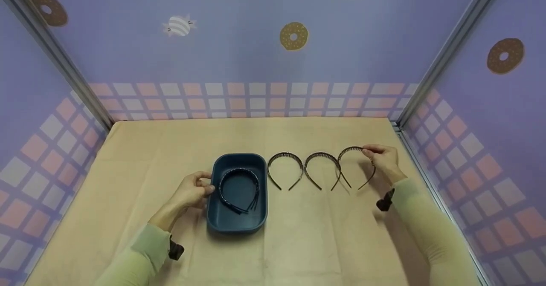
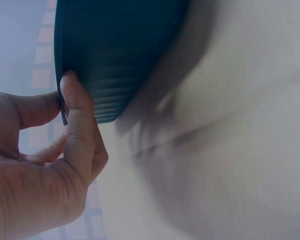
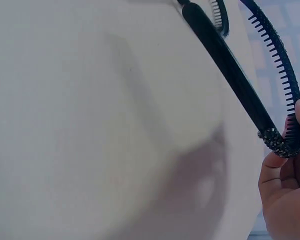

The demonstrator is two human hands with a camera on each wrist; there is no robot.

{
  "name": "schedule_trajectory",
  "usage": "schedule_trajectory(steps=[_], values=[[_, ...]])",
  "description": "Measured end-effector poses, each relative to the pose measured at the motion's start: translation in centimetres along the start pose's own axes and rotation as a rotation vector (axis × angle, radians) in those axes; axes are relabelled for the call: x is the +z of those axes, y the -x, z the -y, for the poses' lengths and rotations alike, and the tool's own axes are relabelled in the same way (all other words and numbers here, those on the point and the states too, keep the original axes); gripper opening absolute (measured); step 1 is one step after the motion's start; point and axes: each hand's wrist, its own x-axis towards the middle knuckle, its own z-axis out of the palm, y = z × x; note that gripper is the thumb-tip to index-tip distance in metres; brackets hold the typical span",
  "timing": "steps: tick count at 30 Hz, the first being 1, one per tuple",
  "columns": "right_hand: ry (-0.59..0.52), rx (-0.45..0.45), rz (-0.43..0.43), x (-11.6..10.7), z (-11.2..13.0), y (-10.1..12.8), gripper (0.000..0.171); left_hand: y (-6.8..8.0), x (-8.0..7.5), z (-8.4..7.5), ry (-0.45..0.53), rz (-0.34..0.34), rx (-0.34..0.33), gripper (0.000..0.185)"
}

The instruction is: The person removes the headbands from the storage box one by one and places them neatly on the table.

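My left hand (image 1: 190,191) pinches the left rim of a dark blue-green plastic bin (image 1: 237,160), thumb on one side and fingers on the other, as the left wrist view shows. Inside the bin lie dark headbands (image 1: 234,208), nested together; I cannot tell how many. To its right, a toothed headband (image 1: 286,154) and a second headband (image 1: 323,154) lie side by side on the cloth. My right hand (image 1: 384,160) pinches the upper right of another headband (image 1: 352,148), black with comb teeth and glittery stones (image 3: 275,142). In the head view, its left leg overlaps the second headband.
A beige cloth (image 1: 298,235) with fold creases covers the table. Purple walls with pink and white checks (image 1: 256,102) stand at the back and both sides, with metal posts (image 1: 452,34) in the corners. Each sleeve cuff carries a small black device (image 1: 175,250).
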Motion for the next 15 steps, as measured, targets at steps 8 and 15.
schedule_trajectory(steps=[8, 15], values=[[0.042, 0.024, -0.003, -1.1, -0.8, -0.8, 0.035, 0.1, 0.1, 0.1, 0.000, 0.007, -0.004, 0.049], [0.070, 0.042, 0.026, -1.5, -1.8, -1.4, 0.036, 0.2, 0.0, -0.1, 0.002, -0.002, -0.011, 0.049]])
